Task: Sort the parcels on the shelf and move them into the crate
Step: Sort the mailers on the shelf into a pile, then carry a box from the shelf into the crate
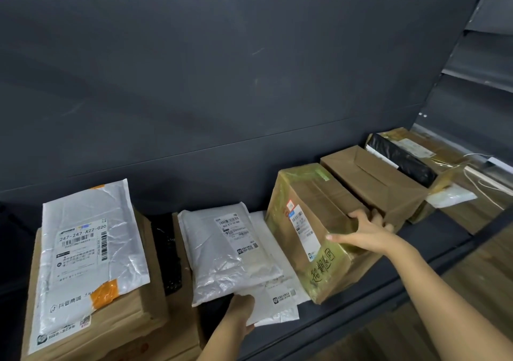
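A row of parcels lies on a dark shelf (347,315). My right hand (366,231) grips the near right edge of a taped cardboard box (311,222) with handwriting on its front, thumb on top and fingers on its right side. My left hand (240,315) holds the near edge of a white poly mailer (274,285) at the bottom of a small stack; a second white mailer with a label (222,252) lies on top of it. Further left a large white mailer (88,249) rests on a flat cardboard box (138,313). No crate is in view.
To the right of the gripped box stand a plain brown box (380,183), a black bag (402,160) and a taped box (444,152) with a small white packet (451,197). A dark back panel (222,83) rises behind the shelf. Wooden floor shows at lower right.
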{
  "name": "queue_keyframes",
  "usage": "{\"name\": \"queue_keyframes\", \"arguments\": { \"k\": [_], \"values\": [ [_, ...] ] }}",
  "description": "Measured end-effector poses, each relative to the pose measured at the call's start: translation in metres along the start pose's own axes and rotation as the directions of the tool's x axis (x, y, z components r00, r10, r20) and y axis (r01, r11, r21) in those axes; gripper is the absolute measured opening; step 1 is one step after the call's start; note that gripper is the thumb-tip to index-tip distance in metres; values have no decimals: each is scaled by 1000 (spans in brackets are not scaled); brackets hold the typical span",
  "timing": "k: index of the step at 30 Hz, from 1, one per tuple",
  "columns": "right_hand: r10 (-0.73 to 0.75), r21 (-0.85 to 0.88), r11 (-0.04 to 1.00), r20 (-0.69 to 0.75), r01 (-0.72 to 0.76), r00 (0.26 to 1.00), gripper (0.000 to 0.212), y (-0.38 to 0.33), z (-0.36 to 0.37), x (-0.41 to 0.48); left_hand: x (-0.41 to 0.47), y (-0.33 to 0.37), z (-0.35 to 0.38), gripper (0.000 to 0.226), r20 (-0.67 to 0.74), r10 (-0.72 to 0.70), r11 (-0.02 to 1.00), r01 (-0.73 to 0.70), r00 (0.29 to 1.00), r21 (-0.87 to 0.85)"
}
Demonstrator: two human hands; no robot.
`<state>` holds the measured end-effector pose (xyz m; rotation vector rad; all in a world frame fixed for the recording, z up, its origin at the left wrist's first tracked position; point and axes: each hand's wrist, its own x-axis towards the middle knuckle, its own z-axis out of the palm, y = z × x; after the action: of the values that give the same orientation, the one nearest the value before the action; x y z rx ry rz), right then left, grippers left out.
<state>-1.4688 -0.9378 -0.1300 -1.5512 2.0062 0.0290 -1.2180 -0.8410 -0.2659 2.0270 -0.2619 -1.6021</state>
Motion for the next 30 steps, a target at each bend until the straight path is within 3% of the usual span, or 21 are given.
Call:
{"name": "queue_keyframes", "arguments": {
  "k": [4, 9, 11, 13, 16, 18, 23, 30],
  "values": [
    [-17, 42, 999, -66, 20, 998, 94, -4, 6, -2, 2, -3, 7, 43, -51, 99, 985, -91, 994, 144],
    [-51, 49, 997, -149, 59, 987, 84, -6, 15, -9, -4, -10, 4, 52, -188, 154, 973, -116, 970, 201],
    [-63, 59, 995, -177, 75, 982, 82, -5, 17, -12, -13, -7, 6, 38, -189, 159, 979, -130, 969, 157],
    [-56, 103, 992, -207, 79, 977, 78, -4, 16, -16, -24, -1, 19, 18, -90, 88, 988, -75, 992, 135],
    [-32, 142, 988, -243, 68, 969, 74, -5, 16, -21, -30, -1, 33, 18, 117, 145, 976, -161, 982, 144],
    [-39, 153, 985, -262, 82, 964, 72, -6, 15, -26, -39, 6, 39, 30, 193, 152, 981, -172, 969, 87],
    [-81, 271, 948, -292, 164, 953, 57, -1, 4, -44, -45, 21, 36, 45, 246, 163, 986, -152, 956, -62],
    [-104, 610, 757, -243, 236, 964, 37, 19, -7, -52, -41, 39, 23, 28, 240, 280, 956, -247, 929, -160]
  ]
}}
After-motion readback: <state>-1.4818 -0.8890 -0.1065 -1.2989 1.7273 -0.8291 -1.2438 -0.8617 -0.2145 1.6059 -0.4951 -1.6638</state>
